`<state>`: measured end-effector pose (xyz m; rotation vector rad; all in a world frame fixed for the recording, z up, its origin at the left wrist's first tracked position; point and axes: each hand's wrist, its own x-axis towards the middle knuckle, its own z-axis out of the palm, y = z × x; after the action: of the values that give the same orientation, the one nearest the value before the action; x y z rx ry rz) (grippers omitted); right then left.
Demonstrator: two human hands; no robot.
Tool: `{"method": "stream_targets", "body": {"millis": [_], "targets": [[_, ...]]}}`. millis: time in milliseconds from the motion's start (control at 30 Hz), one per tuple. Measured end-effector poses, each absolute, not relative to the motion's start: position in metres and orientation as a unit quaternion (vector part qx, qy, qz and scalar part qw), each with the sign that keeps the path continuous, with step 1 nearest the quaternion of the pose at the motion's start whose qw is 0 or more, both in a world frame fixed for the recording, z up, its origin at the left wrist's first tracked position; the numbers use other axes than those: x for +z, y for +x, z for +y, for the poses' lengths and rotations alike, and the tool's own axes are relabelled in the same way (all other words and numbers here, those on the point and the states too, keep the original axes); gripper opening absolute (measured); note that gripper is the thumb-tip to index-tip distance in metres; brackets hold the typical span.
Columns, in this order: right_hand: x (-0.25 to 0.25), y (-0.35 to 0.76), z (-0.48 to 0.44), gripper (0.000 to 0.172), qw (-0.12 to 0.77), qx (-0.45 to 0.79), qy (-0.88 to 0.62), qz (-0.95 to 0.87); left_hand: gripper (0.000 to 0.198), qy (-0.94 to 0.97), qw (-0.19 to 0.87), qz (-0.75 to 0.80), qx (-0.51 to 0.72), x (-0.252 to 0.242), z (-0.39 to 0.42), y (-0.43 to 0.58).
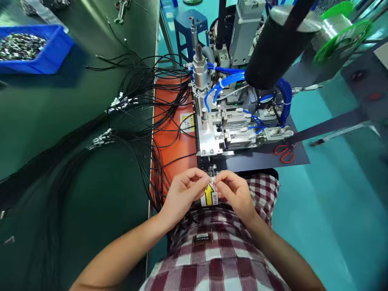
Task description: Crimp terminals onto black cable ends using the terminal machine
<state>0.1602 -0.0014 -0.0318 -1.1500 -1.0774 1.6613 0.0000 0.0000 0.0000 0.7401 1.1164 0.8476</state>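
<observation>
My left hand [184,195] is closed in a pinch, with thin wires between its fingertips. Close beside it, my right hand [235,193] pinches at the same fine strands, though the fingers cover most of them. Both hands are just in front of a metal machine [209,139] with blue air tubes [230,79]. Below the fingertips shows a white label with a yellow arrow [209,195]. Many black cables [145,87] trail over the green table and an orange surface [169,151] to the left of the machine.
A blue bin [60,50] of small metal parts stands on the green table [91,194]. Bundled cable ends with white tips [104,138] lie there too. Red-handled scissors [284,153] rest on the machine's dark base plate. Behind are a blue stool [190,26] and a green-flanged spool [342,34].
</observation>
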Motion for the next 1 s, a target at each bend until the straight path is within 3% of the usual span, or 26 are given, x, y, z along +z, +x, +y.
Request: {"method": "stream_targets", "body": {"millis": [567, 1000], "targets": [[-0.032, 0.155, 0.001, 0.020, 0.441, 0.651, -0.436, -0.437, 0.023, 0.319, 0.721, 0.478, 0.386, -0.003, 0.001, -0.005], [-0.024, 0.162, 0.010, 0.022, 0.349, 0.757, -0.370, -0.410, 0.021, 0.315, 0.755, 0.469, 0.332, 0.003, 0.004, -0.014]]}}
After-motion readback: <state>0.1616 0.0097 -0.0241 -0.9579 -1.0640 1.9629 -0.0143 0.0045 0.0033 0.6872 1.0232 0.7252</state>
